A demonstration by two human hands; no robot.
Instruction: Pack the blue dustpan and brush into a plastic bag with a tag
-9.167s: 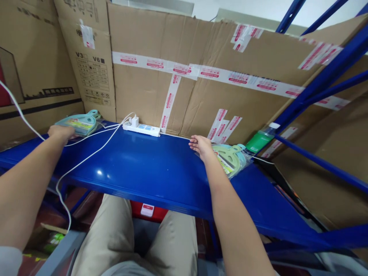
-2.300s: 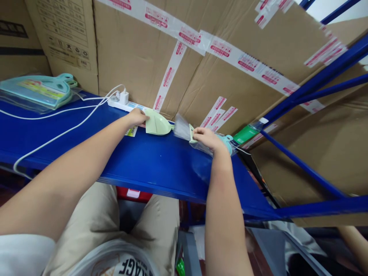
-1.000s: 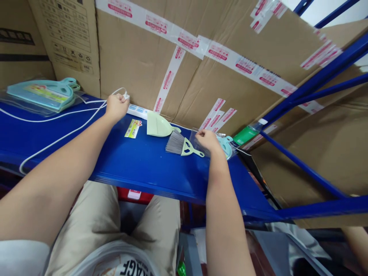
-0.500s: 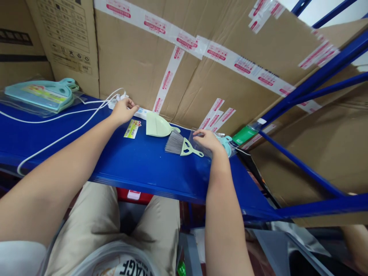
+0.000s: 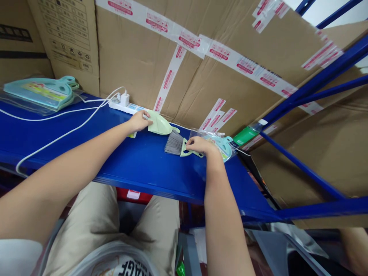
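My left hand [image 5: 139, 121] pinches the left edge of a pale green dustpan [image 5: 161, 124], which lies on the blue shelf against the cardboard. To its right lies a small hand brush [image 5: 174, 143] with grey bristles and a pale green handle. My right hand [image 5: 199, 145] is closed on the brush where bristle block and handle meet, thumb and fingertips together. A yellow-green label card [image 5: 132, 135] shows only in part under my left wrist. Just beyond my right hand, a light blue dustpan [image 5: 225, 145] lies in clear plastic wrap.
A white power strip [image 5: 122, 104] with plugs and white cables runs along the back. At the far left lies a wrapped blue dustpan set [image 5: 38, 92]. A green-labelled bottle [image 5: 247, 133] leans by the blue frame [image 5: 301, 163]. Large cardboard boxes [image 5: 132, 57] wall the back.
My left hand has moved right from the power strip to the dustpan's edge and taken hold. My right hand has moved left and down and closed on the brush.
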